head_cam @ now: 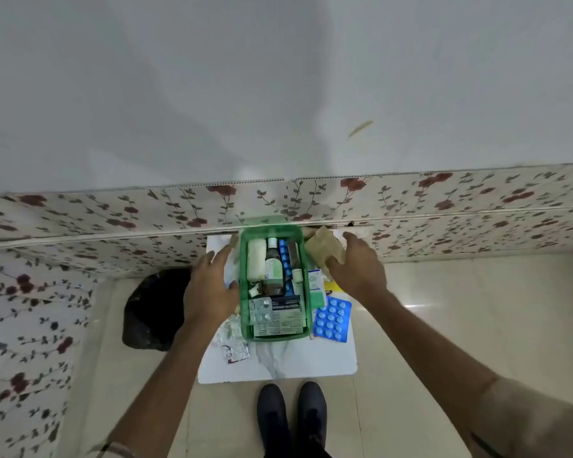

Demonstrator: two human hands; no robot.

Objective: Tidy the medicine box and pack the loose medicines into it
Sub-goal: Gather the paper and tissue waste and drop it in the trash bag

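Note:
A green plastic medicine box (pixel 244 312) stands on a small white table (pixel 278 361) against the wall. It holds a white bottle (pixel 256 259), a green-labelled bottle (pixel 273 269), blue strips, a silver blister strip (pixel 260 310) and a flat carton (pixel 286 319). My left hand (pixel 209 289) rests against the box's left side, fingers spread. My right hand (pixel 354 269) lies to the right of the box over a brown paper bag (pixel 323 246); whether it grips the bag is unclear. Loose items: a blue blister pack (pixel 332 319), a green-white carton (pixel 315 289), silver strips (pixel 230 338).
A black plastic bag (pixel 153 309) sits on the floor left of the table. Floral-patterned panels (pixel 80 223) line the wall behind and to the left. My dark shoes (pixel 291 414) stand on the tiled floor before the table.

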